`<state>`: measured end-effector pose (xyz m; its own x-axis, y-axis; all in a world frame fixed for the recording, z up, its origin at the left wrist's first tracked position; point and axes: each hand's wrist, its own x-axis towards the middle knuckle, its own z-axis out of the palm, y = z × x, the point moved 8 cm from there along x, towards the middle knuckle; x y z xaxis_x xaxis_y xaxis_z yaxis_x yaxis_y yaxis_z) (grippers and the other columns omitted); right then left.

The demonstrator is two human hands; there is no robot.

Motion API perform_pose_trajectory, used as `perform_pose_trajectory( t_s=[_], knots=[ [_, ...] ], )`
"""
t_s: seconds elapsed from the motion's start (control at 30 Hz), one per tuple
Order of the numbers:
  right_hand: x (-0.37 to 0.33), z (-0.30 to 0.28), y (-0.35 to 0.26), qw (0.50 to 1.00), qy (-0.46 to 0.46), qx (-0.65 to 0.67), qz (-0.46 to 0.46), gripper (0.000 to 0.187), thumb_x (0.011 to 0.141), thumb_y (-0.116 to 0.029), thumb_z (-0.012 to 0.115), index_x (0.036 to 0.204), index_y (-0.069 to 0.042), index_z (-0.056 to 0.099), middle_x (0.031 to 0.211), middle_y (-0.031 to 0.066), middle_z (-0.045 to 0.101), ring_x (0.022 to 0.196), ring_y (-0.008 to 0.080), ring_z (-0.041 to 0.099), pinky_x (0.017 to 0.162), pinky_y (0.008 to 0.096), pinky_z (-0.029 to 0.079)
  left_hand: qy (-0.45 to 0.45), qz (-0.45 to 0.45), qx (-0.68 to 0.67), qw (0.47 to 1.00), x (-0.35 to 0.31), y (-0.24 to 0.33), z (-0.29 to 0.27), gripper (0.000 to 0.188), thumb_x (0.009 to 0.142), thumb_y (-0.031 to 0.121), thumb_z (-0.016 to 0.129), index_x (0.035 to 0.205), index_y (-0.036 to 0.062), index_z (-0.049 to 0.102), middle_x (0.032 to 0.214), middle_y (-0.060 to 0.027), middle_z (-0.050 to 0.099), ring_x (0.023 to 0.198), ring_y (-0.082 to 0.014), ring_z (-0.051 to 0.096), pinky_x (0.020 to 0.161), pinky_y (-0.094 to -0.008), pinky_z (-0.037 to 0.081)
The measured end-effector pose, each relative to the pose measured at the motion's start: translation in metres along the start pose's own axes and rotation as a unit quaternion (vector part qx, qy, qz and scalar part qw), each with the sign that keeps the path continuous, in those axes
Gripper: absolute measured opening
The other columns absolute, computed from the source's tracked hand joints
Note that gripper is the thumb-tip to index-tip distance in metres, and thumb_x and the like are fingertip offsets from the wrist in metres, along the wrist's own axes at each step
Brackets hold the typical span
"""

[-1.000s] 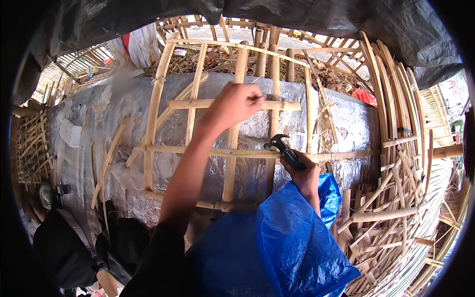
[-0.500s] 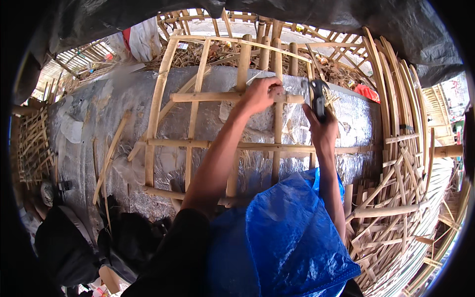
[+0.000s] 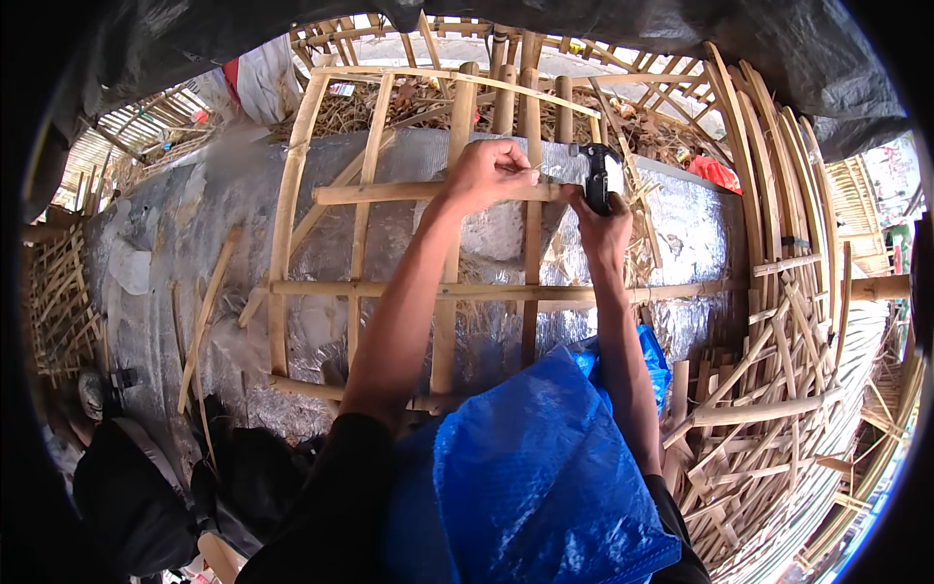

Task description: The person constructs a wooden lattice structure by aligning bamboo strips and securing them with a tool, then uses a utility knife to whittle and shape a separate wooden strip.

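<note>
A frame of split bamboo strips lies in front of me, with a bamboo crossbar [image 3: 389,193] over its upright strips. My left hand [image 3: 484,175] is at this crossbar, thumb and fingertips pinched together near where it meets an upright strip [image 3: 532,243]. Whatever small thing lies between the fingertips is too small to name. Just right of it, my right hand [image 3: 605,229] is closed round the black handle of what looks like a claw hammer [image 3: 598,180]. Its head points up and away, above the crossbar's right end. A lower crossbar [image 3: 389,290] runs beneath both forearms.
Silvery foil sheeting [image 3: 146,321] lies under the frame. A blue plastic sheet [image 3: 545,477] covers my lap. Bamboo strips [image 3: 749,419] are heaped at right, with long poles [image 3: 769,165] standing above. Black bags [image 3: 126,496] sit at lower left. A dark tarp [image 3: 632,24] hangs overhead.
The hammer and my right hand have come left, closer to my left hand, and the hammer has turned. The left fingers are still pinched at the crossbar. The whole view has shifted slightly.
</note>
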<state>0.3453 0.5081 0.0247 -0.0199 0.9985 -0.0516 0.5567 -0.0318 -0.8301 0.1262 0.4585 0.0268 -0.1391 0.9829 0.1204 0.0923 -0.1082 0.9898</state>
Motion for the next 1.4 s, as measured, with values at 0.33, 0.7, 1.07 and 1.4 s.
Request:
perform_pose_trajectory(
  t_s=[0.33, 0.7, 1.07, 1.4],
  knots=[
    [-0.011, -0.005, -0.013, 0.996, 0.011, 0.082, -0.039, 0.014, 0.078, -0.016, 0.080, 0.085, -0.006, 0.073, 0.070, 0.0026, 0.071, 0.060, 0.0087, 0.059, 0.058, 0.0297, 0.047, -0.116, -0.048, 0.276, 0.953, 0.016, 0.028, 0.003, 0.020, 0.086, 0.014, 0.073, 0.096, -0.0027, 0.073, 0.089, -0.0139, 0.074, 0.082, -0.0233, 0.070, 0.074, -0.0364, 0.053],
    [-0.019, -0.013, -0.018, 0.995, 0.012, 0.098, -0.034, 0.015, 0.079, -0.017, 0.079, 0.088, -0.008, 0.072, 0.077, 0.0043, 0.074, 0.067, 0.0126, 0.067, 0.063, 0.0295, 0.050, -0.222, -0.039, 0.437, 0.871, 0.028, 0.045, 0.037, 0.014, 0.082, 0.004, 0.066, 0.091, -0.0058, 0.071, 0.085, -0.0245, 0.068, 0.083, -0.0361, 0.068, 0.076, -0.0410, 0.051],
    [-0.011, -0.008, 0.001, 0.992, 0.031, 0.114, -0.036, 0.024, 0.076, -0.027, 0.082, 0.087, -0.009, 0.072, 0.071, 0.0066, 0.071, 0.060, 0.0155, 0.064, 0.060, 0.0329, 0.050, -0.235, 0.037, 0.456, 0.857, 0.031, 0.067, 0.057, 0.013, 0.073, -0.008, 0.057, 0.063, -0.0098, 0.048, 0.059, -0.0270, 0.043, 0.053, -0.0375, 0.038, 0.056, -0.0473, 0.039],
    [-0.019, -0.014, -0.010, 0.994, 0.026, 0.105, -0.009, 0.021, 0.077, -0.023, 0.082, 0.087, -0.008, 0.072, 0.073, 0.0056, 0.073, 0.062, 0.0133, 0.064, 0.063, 0.0313, 0.050, -0.251, -0.002, 0.466, 0.848, 0.032, 0.055, 0.053, 0.007, 0.069, -0.008, 0.057, 0.072, -0.0076, 0.063, 0.067, -0.0278, 0.059, 0.061, -0.0392, 0.059, 0.059, -0.0438, 0.047]
  ],
)
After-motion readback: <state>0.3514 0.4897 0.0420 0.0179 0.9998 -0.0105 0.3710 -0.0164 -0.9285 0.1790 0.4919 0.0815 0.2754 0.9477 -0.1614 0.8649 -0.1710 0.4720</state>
